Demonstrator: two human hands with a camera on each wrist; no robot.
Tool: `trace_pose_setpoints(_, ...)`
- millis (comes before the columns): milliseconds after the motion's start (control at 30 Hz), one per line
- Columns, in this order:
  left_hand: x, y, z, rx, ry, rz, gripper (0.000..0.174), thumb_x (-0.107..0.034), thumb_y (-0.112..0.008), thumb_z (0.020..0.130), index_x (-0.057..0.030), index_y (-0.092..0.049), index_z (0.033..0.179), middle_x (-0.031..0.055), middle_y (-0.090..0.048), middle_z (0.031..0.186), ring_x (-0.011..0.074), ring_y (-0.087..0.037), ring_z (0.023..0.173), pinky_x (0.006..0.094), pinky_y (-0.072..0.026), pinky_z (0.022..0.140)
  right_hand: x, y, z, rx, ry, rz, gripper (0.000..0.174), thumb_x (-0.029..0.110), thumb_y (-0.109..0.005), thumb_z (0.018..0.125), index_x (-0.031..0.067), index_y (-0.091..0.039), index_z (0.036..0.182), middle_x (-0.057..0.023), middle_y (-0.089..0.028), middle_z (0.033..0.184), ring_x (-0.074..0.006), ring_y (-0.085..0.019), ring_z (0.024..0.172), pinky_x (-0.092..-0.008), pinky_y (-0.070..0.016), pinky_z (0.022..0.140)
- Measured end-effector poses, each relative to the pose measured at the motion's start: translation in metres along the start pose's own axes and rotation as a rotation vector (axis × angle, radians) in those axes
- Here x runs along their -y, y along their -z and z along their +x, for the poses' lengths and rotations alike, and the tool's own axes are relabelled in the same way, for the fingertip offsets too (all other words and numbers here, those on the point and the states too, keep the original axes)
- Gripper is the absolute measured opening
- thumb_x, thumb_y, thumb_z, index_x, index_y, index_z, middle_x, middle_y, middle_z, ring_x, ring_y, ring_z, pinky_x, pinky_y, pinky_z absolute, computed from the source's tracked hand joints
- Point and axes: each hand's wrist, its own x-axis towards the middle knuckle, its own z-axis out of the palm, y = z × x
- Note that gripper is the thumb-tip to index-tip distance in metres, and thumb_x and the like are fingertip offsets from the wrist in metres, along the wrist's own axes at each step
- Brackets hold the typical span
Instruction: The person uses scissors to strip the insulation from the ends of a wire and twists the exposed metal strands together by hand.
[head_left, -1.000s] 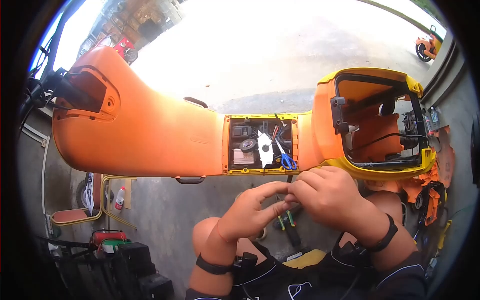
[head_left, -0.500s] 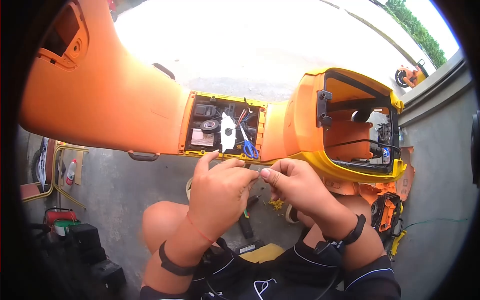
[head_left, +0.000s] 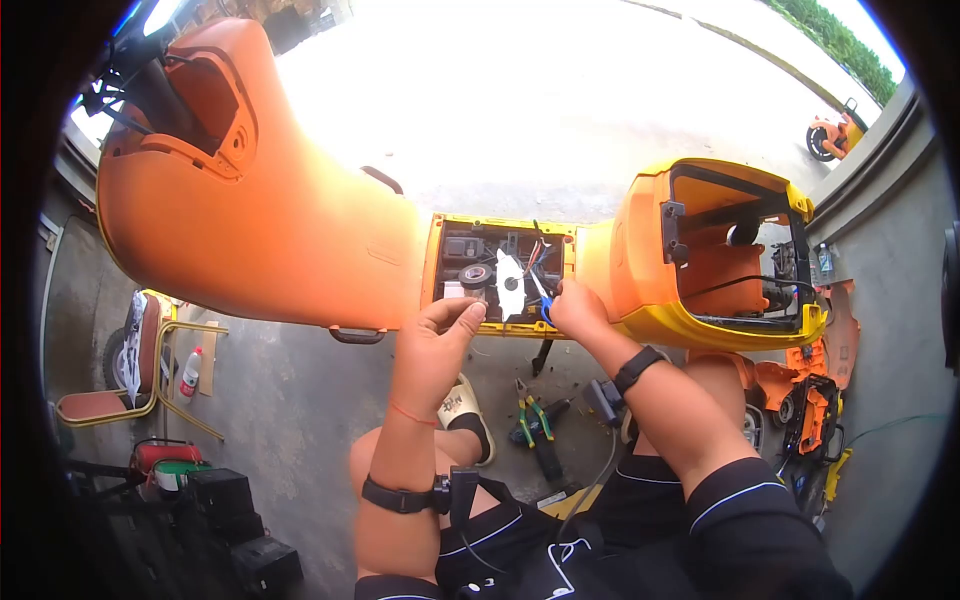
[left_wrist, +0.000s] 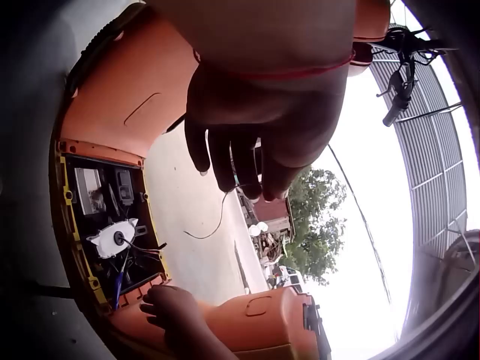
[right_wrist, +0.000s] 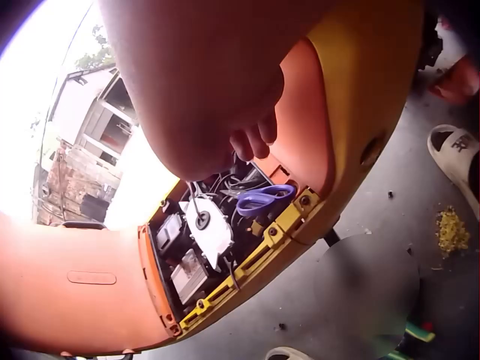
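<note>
My left hand (head_left: 440, 335) is raised at the near edge of the scooter's open floor compartment (head_left: 433, 270). Its thumb and fingers pinch a thin wire (left_wrist: 215, 231), whose free end curves down in the left wrist view. My right hand (head_left: 582, 308) is at the compartment's right end, beside blue-handled scissors (right_wrist: 264, 200). In the right wrist view its fingers (right_wrist: 255, 142) hang loosely bent above the scissors, and the thumb is hidden. A jagged white piece (head_left: 510, 284) with a dark round centre lies over the wiring, next to a black ring-shaped roll (head_left: 476, 276).
The orange scooter body (head_left: 290, 240) spans the front, with a yellow-rimmed rear opening (head_left: 690, 330). On the floor are green-handled pliers (head_left: 535, 412), a bottle (head_left: 191, 372), a chair (head_left: 95, 405), black boxes (head_left: 222, 497) and loose orange parts (head_left: 815, 400).
My hands, close together before, have parted. The right hand has reached forward to the compartment's right end by the scissors; the left stays raised with the wire. The head view has shifted.
</note>
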Motion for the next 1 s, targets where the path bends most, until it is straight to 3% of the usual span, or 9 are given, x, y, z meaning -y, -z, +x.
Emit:
trace_pose_setpoints(167, -0.015, 0.0, -0.011, 0.05, 0.056, -0.178, 0.024, -0.019, -0.074, 0.098, 0.0002, -0.076, 0.112, 0.003, -0.074, 0.099, 0.0085, -0.063, 0.094, 0.0245, -0.0496, 0.084, 0.003, -0.027, 0.019, -0.007, -0.128, -0.106, 0.029, 0.018, -0.06, 0.091, 0.0024, -0.069, 0.113, -0.0235, -0.071, 0.116, -0.0387, -0.067, 0.113, -0.0476, -0.0523, 0.098)
trace_pose_setpoints(233, -0.013, 0.001, -0.011, 0.013, 0.13, -0.149, 0.026, -0.019, -0.074, 0.098, 0.0006, -0.075, 0.115, 0.0056, -0.075, 0.105, 0.0118, -0.064, 0.1, 0.0274, -0.049, 0.093, 0.025, -0.025, 0.01, -0.069, -0.155, 0.071, 0.03, 0.018, -0.059, 0.091, 0.0018, -0.069, 0.114, -0.0224, -0.072, 0.115, -0.0384, -0.068, 0.112, -0.0471, -0.0526, 0.097)
trace_pose_setpoints(300, -0.008, 0.006, -0.015, 0.032, 0.091, -0.157, 0.025, -0.019, -0.073, 0.098, 0.0003, -0.076, 0.114, 0.0051, -0.075, 0.104, 0.0117, -0.064, 0.099, 0.0277, -0.0493, 0.092, 0.046, -0.02, 0.0, -0.041, -0.042, 0.339, 0.035, 0.024, -0.061, 0.093, -0.0007, -0.067, 0.116, -0.0223, -0.073, 0.112, -0.0358, -0.069, 0.108, -0.0436, -0.0526, 0.095)
trace_pose_setpoints(333, -0.008, 0.009, -0.016, 0.042, 0.092, -0.186, 0.025, -0.018, -0.074, 0.098, 0.0003, -0.076, 0.114, 0.0042, -0.075, 0.104, 0.0099, -0.063, 0.096, 0.0255, -0.0492, 0.088, 0.058, -0.009, -0.012, 0.018, 0.048, 0.492, 0.034, 0.027, -0.06, 0.098, -0.0014, -0.068, 0.115, -0.0167, -0.074, 0.106, -0.0278, -0.07, 0.1, -0.0395, -0.0538, 0.09)
trace_pose_setpoints(400, -0.013, 0.008, -0.011, 0.046, 0.066, -0.249, 0.024, -0.017, -0.075, 0.097, 0.0006, -0.075, 0.114, 0.0039, -0.074, 0.101, 0.0096, -0.064, 0.093, 0.0248, -0.0499, 0.086, 0.087, 0.041, -0.055, 0.411, 0.075, 0.966, 0.039, 0.039, -0.057, 0.103, 0.0014, -0.068, 0.111, -0.0104, -0.073, 0.1, -0.0205, -0.069, 0.094, -0.0383, -0.054, 0.085)
trace_pose_setpoints(500, -0.021, 0.006, -0.01, 0.106, 0.009, -0.323, 0.023, -0.016, -0.073, 0.098, 0.0011, -0.074, 0.113, 0.0044, -0.074, 0.1, 0.011, -0.065, 0.094, 0.0259, -0.0508, 0.087, 0.095, 0.081, -0.086, 0.599, 0.247, 1.025, 0.038, 0.038, -0.06, 0.105, 0.0015, -0.068, 0.108, -0.0051, -0.071, 0.097, -0.013, -0.065, 0.091, -0.0334, -0.0538, 0.082)
trace_pose_setpoints(600, -0.022, -0.003, -0.008, 0.04, -0.001, -0.315, 0.022, -0.015, -0.072, 0.099, 0.0015, -0.074, 0.114, 0.0053, -0.074, 0.101, 0.0118, -0.065, 0.096, 0.0267, -0.0512, 0.088, 0.094, 0.086, -0.102, 0.498, 0.424, 0.989, 0.029, 0.029, -0.067, 0.102, -0.0004, -0.068, 0.106, -0.0048, -0.071, 0.093, -0.0116, -0.065, 0.087, -0.0302, -0.0537, 0.078)
trace_pose_setpoints(733, -0.022, -0.011, -0.006, 0.108, 0.004, -0.281, 0.025, -0.017, -0.065, 0.103, 0.0011, -0.071, 0.12, 0.0069, -0.073, 0.106, 0.0126, -0.065, 0.101, 0.0278, -0.0509, 0.092, 0.083, 0.097, -0.105, 0.387, 0.475, 0.824, 0.016, 0.015, -0.065, 0.103, -0.0004, -0.065, 0.105, -0.0017, -0.067, 0.086, -0.0084, -0.062, 0.078, -0.0254, -0.0517, 0.071)
trace_pose_setpoints(1000, -0.029, -0.024, -0.01, 0.131, -0.029, -0.241, 0.028, -0.015, -0.068, 0.101, 0.0003, -0.069, 0.125, 0.0051, -0.071, 0.112, 0.0109, -0.063, 0.105, 0.0265, -0.0489, 0.094, 0.071, 0.111, -0.105, 0.389, 0.45, 0.942, 0.015, 0.015, -0.065, 0.103, -0.0004, -0.066, 0.106, -0.002, -0.067, 0.086, -0.008, -0.062, 0.079, -0.0256, -0.0518, 0.072)
